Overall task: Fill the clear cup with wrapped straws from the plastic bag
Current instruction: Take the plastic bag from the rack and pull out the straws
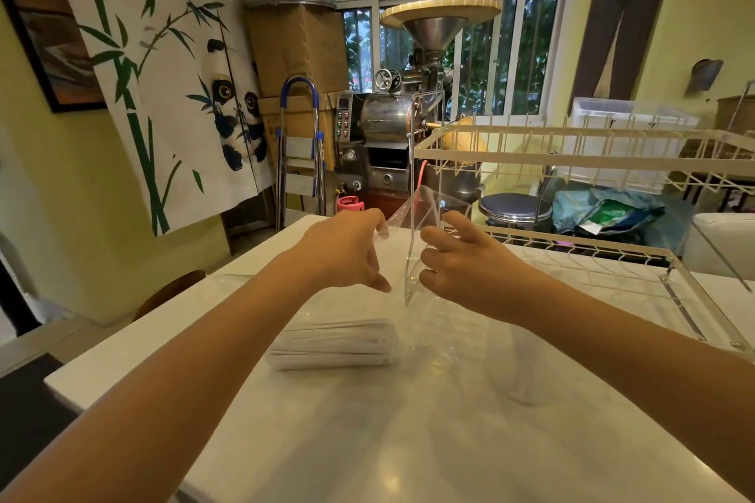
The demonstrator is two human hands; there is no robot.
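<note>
Both hands work the mouth of the plastic bag (425, 216): the left hand (347, 253) pinches one edge of the film and the right hand (457, 261) curls its fingers on the other, drawing the opening apart above the white table (367, 441). Below and nearer than the grip, the bundle of wrapped straws (335, 343) lies flat, seemingly inside the bag's lower part. Down to the right of the grip stands the clear cup (531, 363), barely visible. The thin film could slip from the pinch or tear if pulled unevenly, and a forearm could easily knock over the faint cup. Where the bag ends, and whether the straws lie wholly inside it, is hard to tell against the glare.
</note>
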